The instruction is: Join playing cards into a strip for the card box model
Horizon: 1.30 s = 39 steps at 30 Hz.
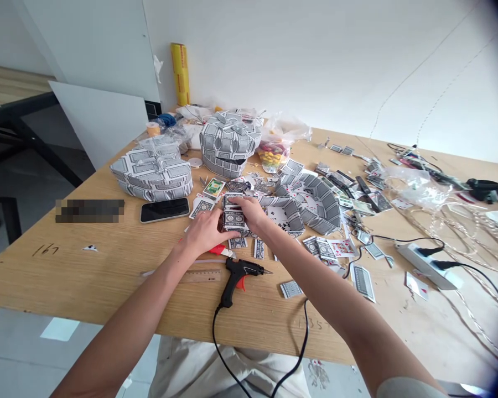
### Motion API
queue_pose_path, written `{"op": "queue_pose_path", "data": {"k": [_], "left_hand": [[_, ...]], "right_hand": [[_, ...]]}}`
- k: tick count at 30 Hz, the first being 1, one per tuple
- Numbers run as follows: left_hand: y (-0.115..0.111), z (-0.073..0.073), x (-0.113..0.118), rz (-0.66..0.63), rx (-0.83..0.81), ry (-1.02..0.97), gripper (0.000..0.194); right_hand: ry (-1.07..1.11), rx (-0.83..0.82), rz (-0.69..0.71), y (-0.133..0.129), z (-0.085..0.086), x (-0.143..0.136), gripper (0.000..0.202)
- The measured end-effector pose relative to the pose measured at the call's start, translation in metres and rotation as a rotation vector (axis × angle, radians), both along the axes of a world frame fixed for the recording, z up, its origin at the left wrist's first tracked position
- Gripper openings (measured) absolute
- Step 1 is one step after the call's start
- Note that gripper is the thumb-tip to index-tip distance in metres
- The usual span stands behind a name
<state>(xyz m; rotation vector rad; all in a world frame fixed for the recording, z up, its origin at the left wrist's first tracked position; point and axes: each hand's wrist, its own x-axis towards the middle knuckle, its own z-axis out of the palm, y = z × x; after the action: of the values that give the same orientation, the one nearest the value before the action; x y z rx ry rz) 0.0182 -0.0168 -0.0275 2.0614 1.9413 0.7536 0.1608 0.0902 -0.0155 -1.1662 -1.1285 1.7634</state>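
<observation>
An open box made of folded playing cards (294, 214) stands before me, with card faces showing inside. At its left end my left hand (205, 229) grips the side, thumb low and fingers bent around the corner. My right hand (251, 214) is closed on the same end from above, its fingers pressing at the rim. Between the hands a dark-backed card panel (234, 220) shows; the fingertips are partly hidden. Just below lie a red-handled cutter (219, 250), a black hot glue gun (243, 272) and a wooden ruler (197, 275).
A larger open card box (326, 221) adjoins on the right. Two lidded card boxes, one round (230, 141) and one low (151, 174), stand behind. A phone (165, 210) lies left. Loose cards, a power strip (429, 265) and cables spread right; the glue gun's cord (216, 337) hangs over the front edge.
</observation>
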Motion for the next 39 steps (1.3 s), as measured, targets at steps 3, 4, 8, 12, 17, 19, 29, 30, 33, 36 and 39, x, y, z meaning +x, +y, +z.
{"op": "queue_pose_path", "data": {"k": [3,4,8,12,17,19,29,30,33,36,39], "left_hand": [[0.001,0.001,0.000,-0.006,0.000,0.013,0.055],[0.001,0.001,0.000,-0.006,0.003,0.017,0.056],[0.001,0.000,-0.001,-0.004,0.016,0.025,0.059],[0.000,0.001,-0.002,-0.027,0.033,0.011,0.057],[0.000,0.001,-0.002,-0.034,0.041,0.026,0.057],[0.000,0.002,-0.002,-0.031,0.037,0.032,0.058],[0.000,0.003,-0.001,-0.005,0.013,0.059,0.055],[0.001,0.002,-0.001,-0.010,0.010,0.059,0.054],[0.001,0.002,-0.001,-0.013,-0.002,0.074,0.057],[0.000,0.002,-0.004,-0.015,0.014,0.101,0.066],[-0.001,0.009,-0.014,-0.029,0.072,0.117,0.065]], "right_hand": [[0.021,0.063,-0.018,0.003,0.011,-0.002,0.021],[0.032,0.084,-0.029,0.004,0.015,-0.003,0.022],[0.095,0.123,-0.031,0.007,0.031,0.005,0.019],[0.195,0.034,-0.002,-0.001,0.033,0.030,0.020],[0.120,-0.130,0.191,-0.005,0.029,0.051,0.016],[0.078,-0.141,0.290,-0.003,0.029,0.051,0.014],[-0.012,0.001,0.423,0.000,0.034,0.041,0.026],[0.010,0.018,0.399,-0.001,0.038,0.041,0.027],[0.129,0.012,0.297,-0.004,0.052,0.047,0.022],[0.165,0.029,0.188,-0.008,0.063,0.064,0.017],[0.080,0.066,0.112,-0.015,0.059,0.096,0.019]]}}
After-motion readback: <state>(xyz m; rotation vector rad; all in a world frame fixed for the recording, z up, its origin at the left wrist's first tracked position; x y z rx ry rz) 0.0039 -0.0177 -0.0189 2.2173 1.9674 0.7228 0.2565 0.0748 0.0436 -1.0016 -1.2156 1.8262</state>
